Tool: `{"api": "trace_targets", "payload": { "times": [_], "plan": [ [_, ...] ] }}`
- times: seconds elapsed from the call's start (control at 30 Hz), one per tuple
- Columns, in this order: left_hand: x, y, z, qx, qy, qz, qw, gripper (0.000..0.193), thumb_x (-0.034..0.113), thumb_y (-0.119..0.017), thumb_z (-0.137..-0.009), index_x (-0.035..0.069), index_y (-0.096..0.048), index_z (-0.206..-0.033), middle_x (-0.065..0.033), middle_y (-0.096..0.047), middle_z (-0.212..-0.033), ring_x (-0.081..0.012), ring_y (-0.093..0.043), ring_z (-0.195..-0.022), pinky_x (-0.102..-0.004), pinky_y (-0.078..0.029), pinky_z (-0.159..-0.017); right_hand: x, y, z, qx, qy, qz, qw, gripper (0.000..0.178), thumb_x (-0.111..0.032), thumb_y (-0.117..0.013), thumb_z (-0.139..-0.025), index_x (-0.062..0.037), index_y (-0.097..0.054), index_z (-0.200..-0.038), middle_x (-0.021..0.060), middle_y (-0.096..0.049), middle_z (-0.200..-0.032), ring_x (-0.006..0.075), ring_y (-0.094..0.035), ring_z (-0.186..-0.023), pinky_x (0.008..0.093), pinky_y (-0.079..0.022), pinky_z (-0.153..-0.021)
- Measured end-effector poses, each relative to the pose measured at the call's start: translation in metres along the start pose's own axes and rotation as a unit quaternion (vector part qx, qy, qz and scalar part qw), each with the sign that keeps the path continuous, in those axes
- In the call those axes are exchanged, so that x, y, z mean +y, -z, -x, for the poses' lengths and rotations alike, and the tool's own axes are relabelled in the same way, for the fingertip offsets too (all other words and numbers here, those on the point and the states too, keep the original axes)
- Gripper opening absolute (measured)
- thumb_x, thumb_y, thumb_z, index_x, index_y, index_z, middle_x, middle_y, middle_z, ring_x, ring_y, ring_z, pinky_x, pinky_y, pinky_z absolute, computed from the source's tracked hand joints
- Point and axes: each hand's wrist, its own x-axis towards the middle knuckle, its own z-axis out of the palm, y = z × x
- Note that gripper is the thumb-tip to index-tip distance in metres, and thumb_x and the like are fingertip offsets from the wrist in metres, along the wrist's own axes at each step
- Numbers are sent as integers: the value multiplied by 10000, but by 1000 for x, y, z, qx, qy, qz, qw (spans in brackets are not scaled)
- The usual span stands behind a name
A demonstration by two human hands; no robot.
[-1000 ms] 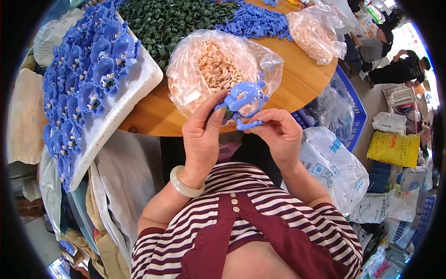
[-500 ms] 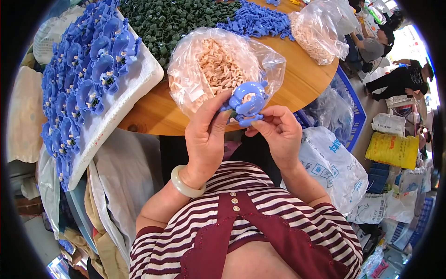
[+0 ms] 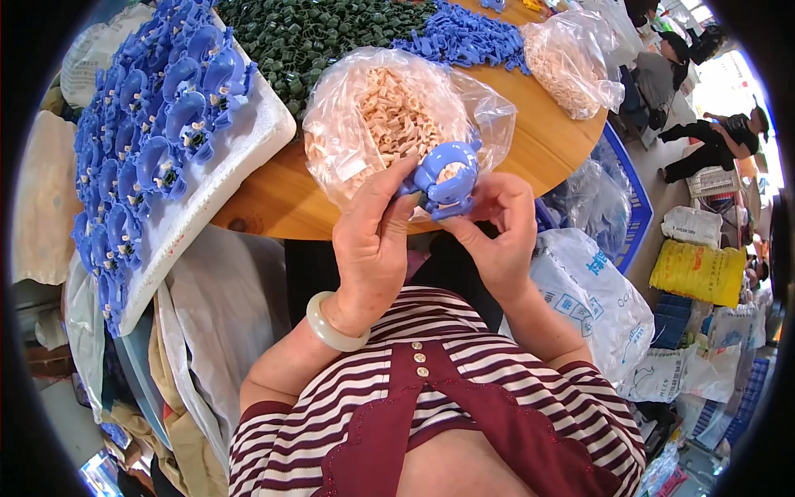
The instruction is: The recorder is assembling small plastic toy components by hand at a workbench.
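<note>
A blue plastic ring-shaped part (image 3: 445, 178) is held in front of me, above the near edge of the round wooden table (image 3: 273, 199). My left hand (image 3: 374, 240) grips its left side with thumb and fingers. My right hand (image 3: 493, 228) pinches its lower right side. Just behind the part lies an open clear bag of small beige plastic pieces (image 3: 389, 112). A pale bangle (image 3: 333, 325) sits on my left wrist.
A white foam tray (image 3: 240, 157) at the left carries several assembled blue parts (image 3: 157, 132). Dark green pieces (image 3: 323, 37) and loose blue pieces (image 3: 464, 37) lie farther back, with a second clear bag (image 3: 571, 62). Sacks (image 3: 592, 302) and people sit at the right.
The blue part has been turned and lifted slightly between both hands; my right fingers now press closer on its lower side.
</note>
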Motion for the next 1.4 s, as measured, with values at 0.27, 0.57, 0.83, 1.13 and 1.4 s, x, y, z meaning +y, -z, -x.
{"api": "trace_targets", "payload": {
  "times": [0.27,0.57,0.83,1.13,1.4],
  "plan": [
    [3,0,0,8,-33,-38,999,282,-40,-551,-842,8,-575,-1119,-132,-617,-979,-225,-602,-877,-282,-466,-780,4,-1,-11,25,-48,-22,998,876,-129,-788,-688,21,-253,-1366,139,-528,-1159,176,-570,-995,290,-484,-828],
    [10,1,0,9,-75,-78,994,275,-47,-548,-836,9,-580,-1103,-146,-614,-942,-262,-612,-817,-295,-487,-706,14,1,-5,-25,-79,-74,994,835,-135,-779,-708,58,-271,-1342,160,-513,-1208,208,-542,-1086,321,-457,-898],
    [8,1,-3,14,-75,-66,995,280,-44,-552,-837,6,-571,-1111,-153,-615,-951,-261,-613,-832,-292,-483,-725,10,-2,-10,-26,-94,-117,988,848,-95,-774,-700,39,-248,-1353,142,-490,-1224,208,-525,-1096,320,-450,-906],
    [6,3,1,23,-47,-44,998,324,-36,-575,-796,16,-563,-1115,-185,-602,-1000,-342,-596,-932,-342,-483,-767,8,-11,-11,8,-142,-183,973,790,62,-686,-682,21,-257,-1345,132,-478,-1206,211,-515,-1084,325,-447,-910],
    [22,14,3,42,72,112,990,276,11,-521,-879,-3,-558,-1152,-118,-623,-1044,-188,-608,-926,-278,-481,-789,2,-16,-10,12,-72,-159,985,770,-4,-662,-695,21,-250,-1345,129,-433,-1236,206,-472,-1121,311,-429,-914]
  ]
}}
